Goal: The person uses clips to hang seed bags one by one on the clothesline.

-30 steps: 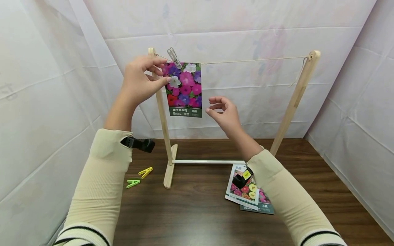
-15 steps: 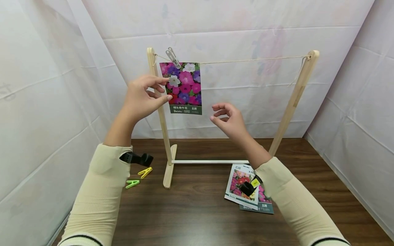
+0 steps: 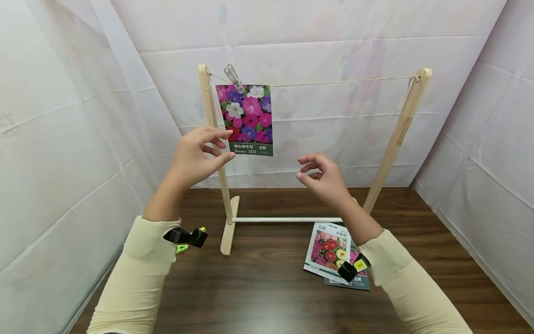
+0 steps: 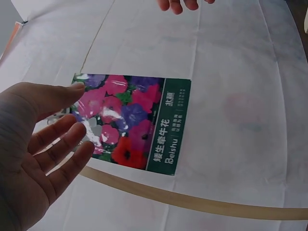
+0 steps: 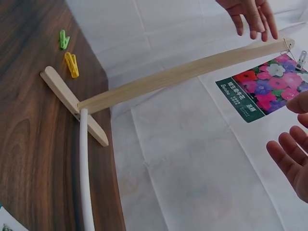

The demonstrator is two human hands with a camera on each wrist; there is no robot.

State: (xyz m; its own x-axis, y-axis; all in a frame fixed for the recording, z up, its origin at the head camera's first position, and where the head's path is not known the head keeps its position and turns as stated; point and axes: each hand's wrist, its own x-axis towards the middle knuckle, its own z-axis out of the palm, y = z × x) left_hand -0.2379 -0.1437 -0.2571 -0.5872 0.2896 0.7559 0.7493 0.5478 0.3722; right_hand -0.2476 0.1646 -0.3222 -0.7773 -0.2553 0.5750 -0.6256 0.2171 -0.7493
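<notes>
A seed packet with pink, purple and white flowers (image 3: 252,118) hangs at the left end of the string (image 3: 342,82). A grey clothespin (image 3: 234,79) pinches its top edge there, tilted to the left. My left hand (image 3: 198,155) is by the packet's lower left corner, thumb and fingers spread apart and holding nothing; the head view does not settle whether it touches. In the left wrist view a gap shows between thumb and fingers. To the right and lower, my right hand (image 3: 325,181) hovers with loosely bent fingers around nothing.
The wooden stand has a left post (image 3: 225,195), a right post (image 3: 396,139) and a white bottom bar (image 3: 288,220). Two overlapping seed packets (image 3: 325,250) lie on the brown table (image 3: 267,287). Yellow (image 5: 72,64) and green (image 5: 63,39) clothespins lie left of the stand.
My left hand has come down from the packet's upper left edge to its lower corner. My right hand has drifted down and right. The packet stays hanging, nearly still.
</notes>
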